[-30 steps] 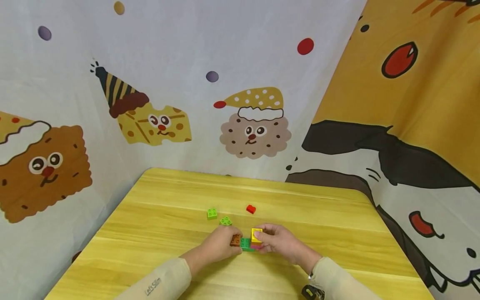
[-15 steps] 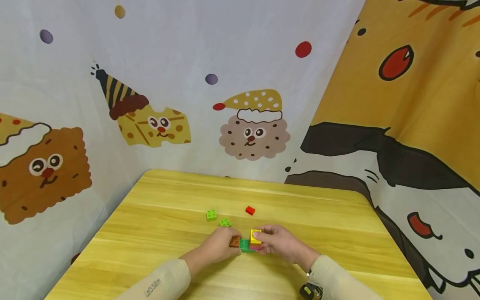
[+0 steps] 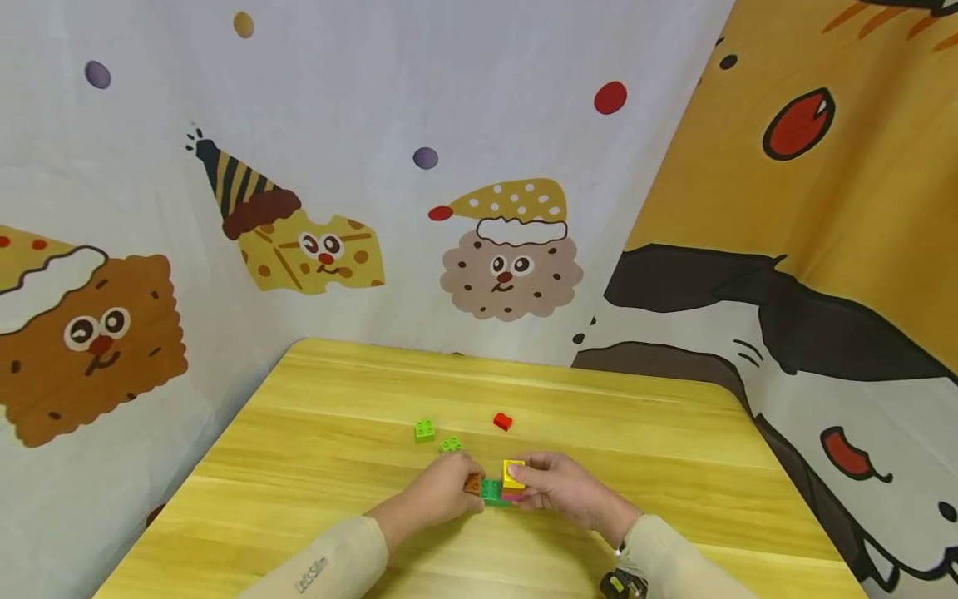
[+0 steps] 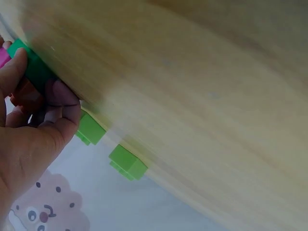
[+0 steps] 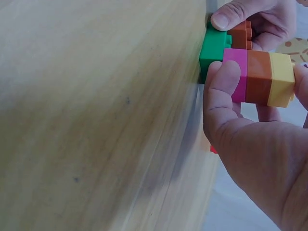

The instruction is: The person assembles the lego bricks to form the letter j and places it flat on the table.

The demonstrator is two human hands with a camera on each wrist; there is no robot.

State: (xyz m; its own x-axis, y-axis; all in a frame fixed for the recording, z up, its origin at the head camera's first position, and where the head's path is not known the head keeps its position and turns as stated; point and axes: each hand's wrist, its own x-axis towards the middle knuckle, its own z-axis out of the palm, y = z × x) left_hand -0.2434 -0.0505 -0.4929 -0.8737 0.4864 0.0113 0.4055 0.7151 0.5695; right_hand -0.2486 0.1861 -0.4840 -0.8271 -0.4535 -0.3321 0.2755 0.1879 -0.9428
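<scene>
A green brick lies flat on the table, with a brown brick on its one end and a stack on the other: pink, orange-brown and yellow on top. My left hand grips the green and brown end, its thumb and fingers round it. My right hand holds the stack, thumb on the yellow brick and fingers at the pink one. In the left wrist view my left hand partly covers the brown brick.
Beyond my hands lie two lime bricks and a red brick. The wooden table ends at a patterned cloth wall behind it and at the right.
Both hands keep their hold on the bricks. The whole head view has shifted slightly; among the bricks nothing has visibly moved.
</scene>
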